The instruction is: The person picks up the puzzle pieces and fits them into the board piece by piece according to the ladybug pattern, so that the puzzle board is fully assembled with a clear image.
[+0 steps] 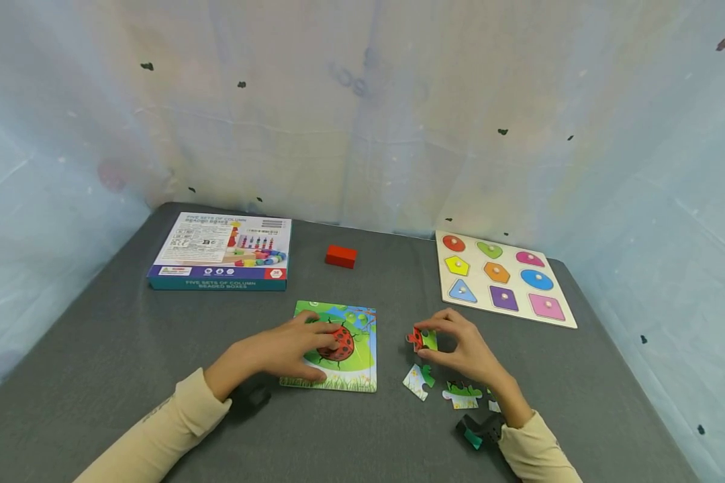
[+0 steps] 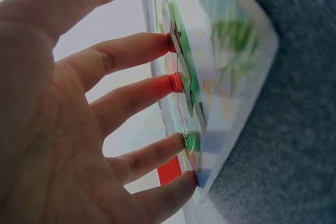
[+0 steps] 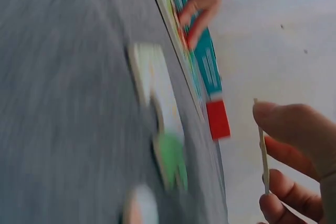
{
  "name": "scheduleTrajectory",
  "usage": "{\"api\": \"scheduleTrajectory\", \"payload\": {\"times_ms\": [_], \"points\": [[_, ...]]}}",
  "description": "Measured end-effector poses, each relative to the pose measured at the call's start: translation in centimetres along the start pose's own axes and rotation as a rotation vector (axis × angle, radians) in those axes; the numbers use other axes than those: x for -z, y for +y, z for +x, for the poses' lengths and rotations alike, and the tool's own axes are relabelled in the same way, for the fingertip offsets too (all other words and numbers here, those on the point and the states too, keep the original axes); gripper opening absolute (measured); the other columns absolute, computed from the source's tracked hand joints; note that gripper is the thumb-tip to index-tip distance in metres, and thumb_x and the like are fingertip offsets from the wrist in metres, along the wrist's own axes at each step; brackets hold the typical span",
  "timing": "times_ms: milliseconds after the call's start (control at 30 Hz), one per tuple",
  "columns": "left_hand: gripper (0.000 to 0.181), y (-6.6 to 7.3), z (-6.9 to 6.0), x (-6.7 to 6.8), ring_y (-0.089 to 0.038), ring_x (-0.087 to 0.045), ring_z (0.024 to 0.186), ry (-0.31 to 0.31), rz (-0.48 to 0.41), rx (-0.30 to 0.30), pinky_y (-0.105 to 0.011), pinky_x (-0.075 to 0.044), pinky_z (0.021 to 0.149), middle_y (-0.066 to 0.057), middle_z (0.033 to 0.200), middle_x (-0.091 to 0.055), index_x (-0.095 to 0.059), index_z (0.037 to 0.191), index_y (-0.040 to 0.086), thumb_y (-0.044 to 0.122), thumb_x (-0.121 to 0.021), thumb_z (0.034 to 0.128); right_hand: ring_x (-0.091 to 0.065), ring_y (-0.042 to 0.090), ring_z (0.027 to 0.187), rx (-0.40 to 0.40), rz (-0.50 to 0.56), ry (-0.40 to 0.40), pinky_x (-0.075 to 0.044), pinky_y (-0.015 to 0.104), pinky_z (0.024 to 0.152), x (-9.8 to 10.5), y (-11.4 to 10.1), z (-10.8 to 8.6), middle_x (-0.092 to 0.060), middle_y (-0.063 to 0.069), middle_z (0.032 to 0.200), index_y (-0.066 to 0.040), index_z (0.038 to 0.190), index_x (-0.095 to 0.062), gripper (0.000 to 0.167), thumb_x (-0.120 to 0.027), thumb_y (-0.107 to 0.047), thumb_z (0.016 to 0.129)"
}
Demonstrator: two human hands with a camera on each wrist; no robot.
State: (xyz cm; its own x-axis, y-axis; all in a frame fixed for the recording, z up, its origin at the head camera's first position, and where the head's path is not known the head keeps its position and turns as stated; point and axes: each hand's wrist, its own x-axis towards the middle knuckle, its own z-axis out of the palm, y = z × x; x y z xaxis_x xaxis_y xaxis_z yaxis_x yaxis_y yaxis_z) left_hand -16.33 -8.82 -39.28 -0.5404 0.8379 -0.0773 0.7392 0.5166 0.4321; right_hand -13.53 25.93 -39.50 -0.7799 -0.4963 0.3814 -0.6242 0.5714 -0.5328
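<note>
A square ladybug puzzle [image 1: 359, 376] lies flat in front of me, mostly green and blue with a red spotted ladybug in its middle. My left hand [image 1: 293, 345] spreads over it, and in the left wrist view several fingertips touch its face. Some seams between pieces show there, with edges slightly raised. To the puzzle's right, my right hand [image 1: 468, 349] pinches a red and green puzzle piece [image 1: 427, 340] between thumb and fingers. The right wrist view shows this held piece [image 3: 264, 156] edge-on, above the table.
Loose puzzle pieces, including a white and green one [image 1: 417, 384] and a grassy one [image 1: 462, 396], lie below my right hand. A boxed bead set [image 1: 220, 251] is at back left, a red block [image 1: 341, 256] at back centre, a shape-peg board [image 1: 507, 278] at back right.
</note>
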Motion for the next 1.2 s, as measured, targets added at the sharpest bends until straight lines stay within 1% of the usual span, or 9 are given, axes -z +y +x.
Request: {"api": "scheduleTrajectory", "payload": {"times_ms": [100, 233, 300, 400, 600, 733, 1000, 1067, 1200], "points": [[0.049, 0.0, -0.1, 0.0, -0.039, -0.026, 0.131, -0.003, -0.02, 0.01, -0.053, -0.035, 0.097, -0.007, 0.148, -0.035, -0.055, 0.129, 0.015, 0.038, -0.065, 0.0862, -0.055, 0.015, 0.094, -0.011, 0.014, -0.018, -0.047, 0.041, 0.079, -1.2, 0.2, 0.8, -0.058, 0.002, 0.101, -0.014, 0.111, -0.068, 0.039, -0.08, -0.02, 0.074], [0.048, 0.1, -0.2, 0.2, -0.04, -0.024, 0.132, -0.011, -0.056, 0.023, -0.054, -0.033, 0.099, -0.008, 0.148, -0.035, -0.055, 0.131, 0.015, 0.036, -0.063, 0.0887, -0.054, 0.012, 0.094, -0.014, 0.04, -0.044, -0.048, 0.041, 0.079, -2.6, -0.6, 2.1, -0.057, 0.0, 0.102, -0.016, 0.113, -0.067, 0.039, -0.077, -0.028, 0.077], [0.047, 0.1, -0.1, 0.3, -0.04, -0.024, 0.132, -0.016, -0.071, 0.026, -0.055, -0.032, 0.1, -0.009, 0.147, -0.035, -0.055, 0.131, 0.014, 0.035, -0.062, 0.0897, -0.054, 0.013, 0.094, -0.006, 0.047, -0.05, -0.048, 0.041, 0.079, -3.4, -1.2, 2.8, -0.057, 0.001, 0.101, -0.015, 0.113, -0.067, 0.039, -0.076, -0.029, 0.078], [0.045, 0.2, 0.0, 0.3, -0.041, -0.024, 0.132, -0.015, -0.08, 0.029, -0.055, -0.031, 0.1, -0.01, 0.147, -0.036, -0.056, 0.13, 0.014, 0.035, -0.061, 0.0904, -0.054, 0.014, 0.091, 0.026, 0.03, -0.059, -0.048, 0.04, 0.076, -4.6, -1.9, 3.7, -0.058, 0.003, 0.099, -0.013, 0.112, -0.067, 0.038, -0.077, -0.027, 0.078], [0.043, 0.3, 0.2, 0.2, -0.042, -0.026, 0.131, 0.001, -0.072, 0.022, -0.055, -0.032, 0.1, -0.01, 0.146, -0.037, -0.059, 0.128, 0.014, 0.033, -0.062, 0.09, -0.051, 0.017, 0.08, 0.071, -0.028, -0.098, -0.043, 0.03, 0.067, -6.5, -2.2, 4.8, -0.056, 0.003, 0.095, -0.011, 0.112, -0.067, 0.039, -0.077, -0.027, 0.077], [0.04, 0.2, 0.2, 0.2, -0.042, -0.026, 0.131, 0.002, -0.066, 0.019, -0.055, -0.033, 0.099, -0.01, 0.146, -0.038, -0.06, 0.126, 0.014, 0.032, -0.062, 0.0899, -0.048, 0.015, 0.078, 0.072, -0.063, -0.111, -0.039, 0.025, 0.066, -7.3, -2.0, 5.0, -0.056, 0.002, 0.095, -0.012, 0.111, -0.068, 0.039, -0.077, -0.029, 0.077], [0.039, -0.1, 0.0, 0.1, -0.042, -0.024, 0.132, 0.003, -0.086, 0.008, -0.055, -0.033, 0.099, -0.009, 0.147, -0.036, -0.06, 0.126, 0.016, 0.032, -0.062, 0.09, -0.047, 0.015, 0.08, 0.077, -0.081, -0.117, -0.037, 0.026, 0.068, -8.1, -1.8, 5.2, -0.056, 0.002, 0.096, -0.014, 0.111, -0.068, 0.039, -0.076, -0.031, 0.077], [0.042, -0.1, -0.1, 0.1, -0.042, -0.023, 0.133, 0.001, -0.099, 0.004, -0.055, -0.033, 0.099, -0.01, 0.147, -0.035, -0.057, 0.129, 0.015, 0.031, -0.062, 0.0903, -0.047, 0.014, 0.079, 0.079, -0.084, -0.116, -0.037, 0.026, 0.068, -8.2, -1.9, 5.2, -0.056, 0.002, 0.096, -0.014, 0.111, -0.068, 0.038, -0.076, -0.031, 0.078], [0.056, -0.1, -0.3, 0.2, -0.041, -0.023, 0.133, 0.005, -0.113, 0.009, -0.055, -0.033, 0.1, -0.01, 0.146, -0.037, -0.043, 0.139, 0.011, 0.032, -0.061, 0.091, -0.046, 0.014, 0.078, 0.078, -0.083, -0.108, -0.036, 0.026, 0.067, -8.3, -2.0, 5.3, -0.056, 0.002, 0.095, -0.014, 0.11, -0.069, 0.038, -0.077, -0.031, 0.077]]}}
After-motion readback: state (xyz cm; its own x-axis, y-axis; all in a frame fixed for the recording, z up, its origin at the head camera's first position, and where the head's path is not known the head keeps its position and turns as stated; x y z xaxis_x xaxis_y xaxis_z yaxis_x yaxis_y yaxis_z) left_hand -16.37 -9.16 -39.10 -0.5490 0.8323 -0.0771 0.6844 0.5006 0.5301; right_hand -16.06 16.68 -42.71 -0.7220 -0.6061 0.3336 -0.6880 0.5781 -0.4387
